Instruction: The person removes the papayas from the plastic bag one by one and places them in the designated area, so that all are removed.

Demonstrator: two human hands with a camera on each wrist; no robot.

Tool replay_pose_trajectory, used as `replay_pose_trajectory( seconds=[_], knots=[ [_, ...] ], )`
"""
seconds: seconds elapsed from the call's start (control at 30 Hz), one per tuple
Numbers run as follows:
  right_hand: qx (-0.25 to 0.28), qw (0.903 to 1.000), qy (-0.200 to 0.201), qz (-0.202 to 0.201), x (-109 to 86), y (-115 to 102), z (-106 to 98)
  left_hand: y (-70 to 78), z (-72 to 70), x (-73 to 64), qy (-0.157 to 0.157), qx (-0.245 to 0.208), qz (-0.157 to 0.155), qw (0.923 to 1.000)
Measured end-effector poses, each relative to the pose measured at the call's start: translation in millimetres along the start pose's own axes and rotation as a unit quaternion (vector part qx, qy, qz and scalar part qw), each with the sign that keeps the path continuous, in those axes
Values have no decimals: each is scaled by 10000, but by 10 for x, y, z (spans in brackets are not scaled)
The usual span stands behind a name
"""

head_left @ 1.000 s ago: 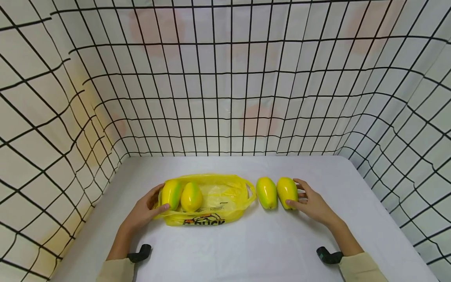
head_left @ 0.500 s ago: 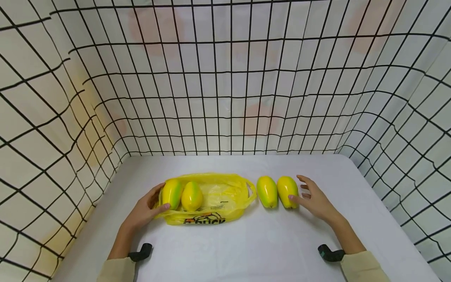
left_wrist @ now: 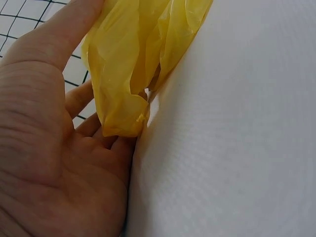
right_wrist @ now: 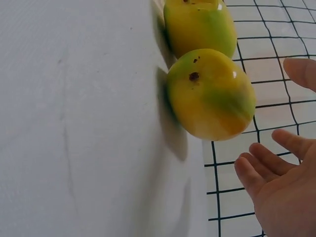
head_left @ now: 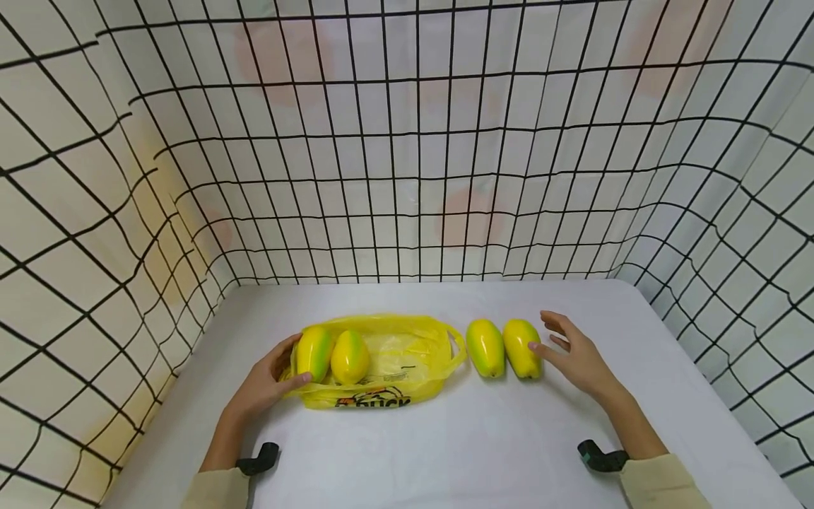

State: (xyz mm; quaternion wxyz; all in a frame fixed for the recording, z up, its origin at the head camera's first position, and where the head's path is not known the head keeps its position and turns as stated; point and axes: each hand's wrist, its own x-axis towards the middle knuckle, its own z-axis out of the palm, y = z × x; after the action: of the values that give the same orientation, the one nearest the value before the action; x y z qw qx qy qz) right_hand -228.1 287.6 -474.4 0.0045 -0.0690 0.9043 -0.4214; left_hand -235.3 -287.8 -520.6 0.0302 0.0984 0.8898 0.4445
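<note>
A yellow plastic bag (head_left: 407, 353) with black print lies on its side, mouth spread, in the head view. Two glossy yellow-green papayas sit inside its left part, the outer papaya (head_left: 314, 352) and a second papaya (head_left: 350, 357). My left hand (head_left: 263, 378) grips the bag's left end, thumb on its front edge and fingers behind; the left wrist view shows yellow film (left_wrist: 118, 74) between them. Right of the bag stand another papaya (head_left: 486, 347) and the rightmost papaya (right_wrist: 212, 96), side by side. My right hand (head_left: 579, 357) is spread beside the rightmost one, palm facing it, holding nothing.
A white cloth-covered table (head_left: 420, 452) carries everything. Black grid mesh (head_left: 416, 155) over white sheeting rises behind it and along both sides. Each wrist wears a black camera mount, the left mount (head_left: 258, 459) and the right mount (head_left: 600, 458).
My right hand has loosened from around the rightmost papaya and drawn slightly right, its fingers spreading. My left hand keeps its grip on the bag, and the papayas stay in place.
</note>
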Motion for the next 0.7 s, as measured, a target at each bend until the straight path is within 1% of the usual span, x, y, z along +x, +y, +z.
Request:
replay_pose_trajectory(
  seconds=[0.23,0.37,0.57,0.63,0.7],
  knots=[
    [104,9994,143,-306,-7,1,16,-13,31,-21,69,25,-41,10000],
    [196,9985,239,-446,-16,-17,28,-20,46,-32,9,52,-107,9999],
    [307,9943,477,-899,34,-107,29,3,27,-26,80,117,12,9999],
    [394,9927,498,-1024,54,-150,39,2,16,-20,93,113,34,9999],
    [501,9920,465,-1064,62,-188,60,-5,13,-18,70,105,23,9999]
  ],
)
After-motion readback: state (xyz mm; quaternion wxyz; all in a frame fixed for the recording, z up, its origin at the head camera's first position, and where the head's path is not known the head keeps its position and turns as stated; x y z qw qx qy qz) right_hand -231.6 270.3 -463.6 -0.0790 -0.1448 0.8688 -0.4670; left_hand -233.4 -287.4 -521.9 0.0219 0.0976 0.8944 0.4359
